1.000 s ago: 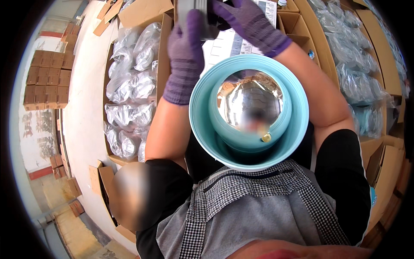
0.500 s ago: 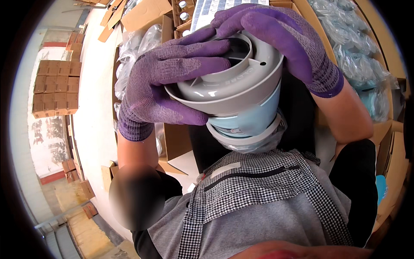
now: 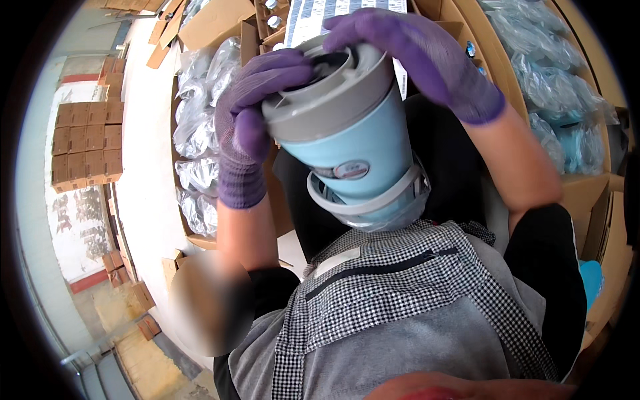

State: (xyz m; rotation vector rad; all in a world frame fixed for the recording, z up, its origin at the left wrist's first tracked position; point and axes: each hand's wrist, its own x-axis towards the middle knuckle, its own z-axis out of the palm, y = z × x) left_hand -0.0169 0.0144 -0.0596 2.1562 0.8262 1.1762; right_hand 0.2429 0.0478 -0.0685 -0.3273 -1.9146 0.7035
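A light blue, tapering jug-like container (image 3: 363, 143) stands tilted in front of my lap, with a grey round lid (image 3: 333, 97) at its upper end. My left hand (image 3: 257, 110), in a purple work glove, grips the lid's left side, fingers reaching over the ring in its middle. From the far right, my gloved right hand (image 3: 420, 60) curls over the lid's rim. A grey band-like handle (image 3: 363, 205) loops round the narrower lower end, where clear plastic wrap shows. Fingertips on the lid's far side are partly hidden, and the dark hollow in its middle is mostly covered.
Cartons of bagged items stand at left (image 3: 199, 153) and right (image 3: 550, 83). Beyond my hands, a printed sheet (image 3: 313, 20) lies beside a box of small white-capped bottles (image 3: 273, 22). Brown cartons (image 3: 88, 143) are stacked far left.
The container has tipped, so its blue side and oval badge show more. Both hands have shifted left with the lid, and my left hand has turned more upright.
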